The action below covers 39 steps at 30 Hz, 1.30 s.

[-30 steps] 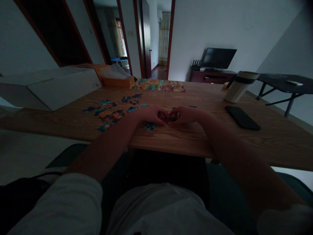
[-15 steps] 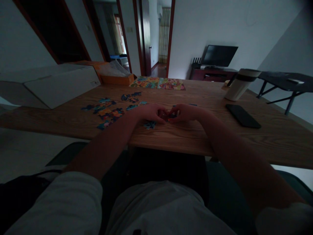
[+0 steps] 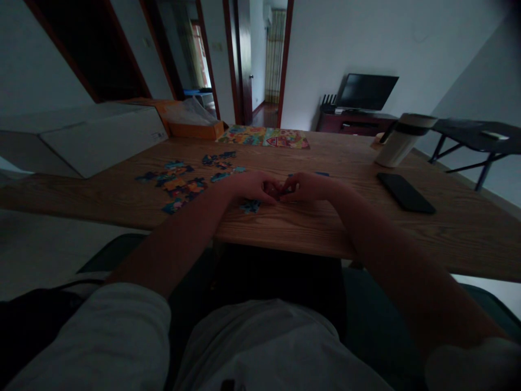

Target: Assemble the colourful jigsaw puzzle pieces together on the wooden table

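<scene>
Over the front half of the wooden table, my left hand (image 3: pixel 260 187) and my right hand (image 3: pixel 308 188) meet at their fingertips. Both have curled fingers. The right thumb and fingers pinch a small jigsaw puzzle piece, mostly covered by the hand. What the left fingers hold, if anything, is hidden. Some joined puzzle pieces (image 3: pixel 249 206) lie just under the left wrist. Further left spreads a larger cluster of puzzle pieces (image 3: pixel 185 187), blue and orange, with dark blue pieces (image 3: pixel 218 159) behind it. Another blue piece (image 3: pixel 322 174) shows past my right hand.
A colourful picture sheet (image 3: pixel 264 137) lies at the table's far edge. To the left stand a large white box (image 3: pixel 106 138) and an orange box (image 3: pixel 195 131) with clear plastic. On the right are a black phone (image 3: pixel 405 192) and a pale tumbler (image 3: pixel 395 146).
The fingers of my right hand have shifted slightly, and the coloured piece at their tips shows less than before. My left hand stays nearly in place.
</scene>
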### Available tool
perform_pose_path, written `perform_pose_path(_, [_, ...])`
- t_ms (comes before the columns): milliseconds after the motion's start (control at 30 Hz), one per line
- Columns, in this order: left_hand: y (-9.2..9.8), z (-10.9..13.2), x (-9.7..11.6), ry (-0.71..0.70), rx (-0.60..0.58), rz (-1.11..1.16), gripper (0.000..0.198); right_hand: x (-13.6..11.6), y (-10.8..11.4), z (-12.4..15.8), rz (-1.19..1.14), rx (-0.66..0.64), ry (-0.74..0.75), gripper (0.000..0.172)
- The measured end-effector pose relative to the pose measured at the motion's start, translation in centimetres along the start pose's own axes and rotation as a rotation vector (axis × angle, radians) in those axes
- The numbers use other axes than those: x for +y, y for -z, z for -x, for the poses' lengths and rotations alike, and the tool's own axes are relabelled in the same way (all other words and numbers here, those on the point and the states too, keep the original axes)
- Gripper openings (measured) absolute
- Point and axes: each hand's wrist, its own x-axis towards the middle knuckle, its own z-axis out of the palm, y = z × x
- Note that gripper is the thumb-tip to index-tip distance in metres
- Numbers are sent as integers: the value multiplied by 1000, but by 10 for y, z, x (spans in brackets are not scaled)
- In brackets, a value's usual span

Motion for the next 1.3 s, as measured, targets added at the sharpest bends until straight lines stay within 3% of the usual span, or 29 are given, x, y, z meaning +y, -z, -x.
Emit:
perform_pose_path(467, [1, 0, 6, 18, -25, -128, 36, -13, -1, 4, 103, 13, -6, 37])
perform_pose_path(700, [1, 3, 9, 24, -28, -82, 36, -2, 16, 15, -17, -82, -141, 65])
perform_pose_path(1133, [-1, 4, 16, -79, -28, -183, 28, 4, 13, 11, 25, -77, -175, 41])
perform_pose_path(1300, [-2, 7, 13, 7, 21, -189, 51, 4, 13, 11, 51, -60, -164, 34])
